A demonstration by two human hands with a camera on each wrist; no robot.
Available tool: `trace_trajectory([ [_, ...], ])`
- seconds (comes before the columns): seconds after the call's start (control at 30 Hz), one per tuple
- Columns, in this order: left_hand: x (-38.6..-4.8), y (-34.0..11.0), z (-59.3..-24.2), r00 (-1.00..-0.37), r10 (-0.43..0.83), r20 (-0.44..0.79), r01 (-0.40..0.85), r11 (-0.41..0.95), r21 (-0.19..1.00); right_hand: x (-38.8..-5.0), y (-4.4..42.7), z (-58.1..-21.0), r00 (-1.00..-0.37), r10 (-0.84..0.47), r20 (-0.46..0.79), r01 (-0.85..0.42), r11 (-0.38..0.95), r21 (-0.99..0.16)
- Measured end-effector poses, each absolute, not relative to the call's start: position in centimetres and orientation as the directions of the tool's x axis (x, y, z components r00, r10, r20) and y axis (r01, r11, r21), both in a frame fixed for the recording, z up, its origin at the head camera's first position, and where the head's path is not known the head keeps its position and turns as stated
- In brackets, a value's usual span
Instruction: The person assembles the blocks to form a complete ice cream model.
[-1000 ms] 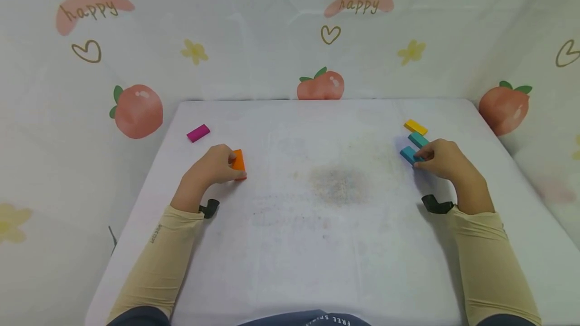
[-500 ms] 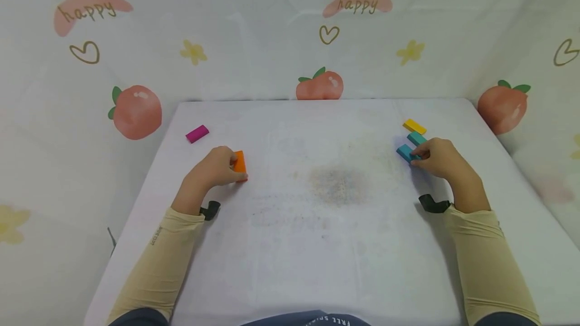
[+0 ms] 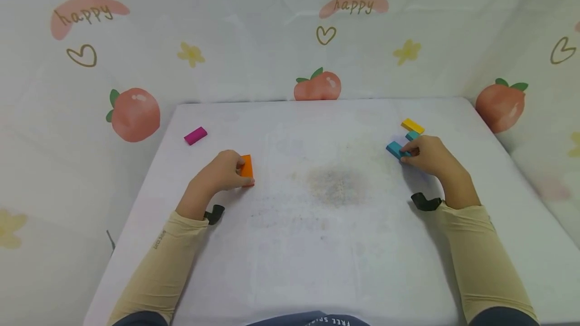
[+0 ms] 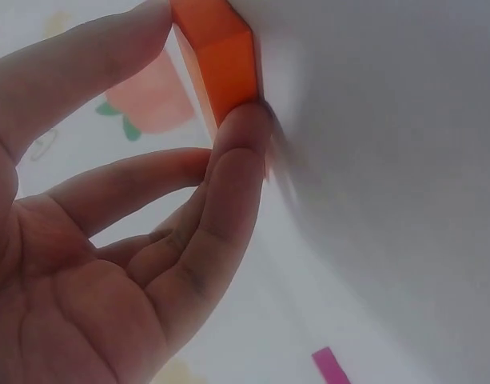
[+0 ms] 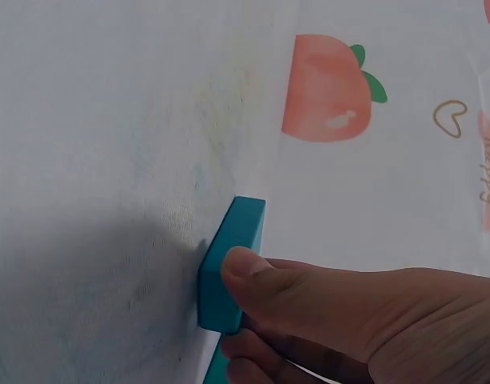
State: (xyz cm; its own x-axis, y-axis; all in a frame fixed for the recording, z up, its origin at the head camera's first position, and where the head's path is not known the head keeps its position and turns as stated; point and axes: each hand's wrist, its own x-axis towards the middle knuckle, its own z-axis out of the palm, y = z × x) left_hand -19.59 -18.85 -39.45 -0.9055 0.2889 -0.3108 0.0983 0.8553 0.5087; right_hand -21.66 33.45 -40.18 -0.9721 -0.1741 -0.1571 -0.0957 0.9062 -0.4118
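My left hand [image 3: 223, 172] pinches an orange block [image 3: 246, 169] between thumb and fingers, low over the left part of the white table. In the left wrist view the orange block [image 4: 225, 64] shows its angled faces, part of it behind a fingertip. On the right, my right hand [image 3: 430, 156] holds a blue block [image 3: 394, 150] by its near end. The right wrist view has the thumb on the side of that blue block [image 5: 235, 256]. A teal block [image 3: 412, 135] lies just behind the right hand, partly covered by it.
A yellow block [image 3: 413, 126] lies behind the teal one. Toward the table's back left corner lies a magenta block [image 3: 196, 136]. The white table [image 3: 290, 265] has a greyish smudge in its middle. A printed cloth [image 3: 254, 39] hangs behind its back edge.
The right hand has moved left with the blue block, away from the teal and yellow blocks. The left hand has shifted slightly right and nearer with the orange block.
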Motion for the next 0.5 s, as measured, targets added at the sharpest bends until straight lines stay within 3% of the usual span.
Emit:
trace_trajectory([
  [0.5, -19.6, -16.1, -39.8, -0.898, 0.333, -0.287, 0.156, 0.851, 0.501, -22.6, 31.8, -40.4, -0.967, -0.229, -0.114, -0.159, 0.889, -0.429],
])
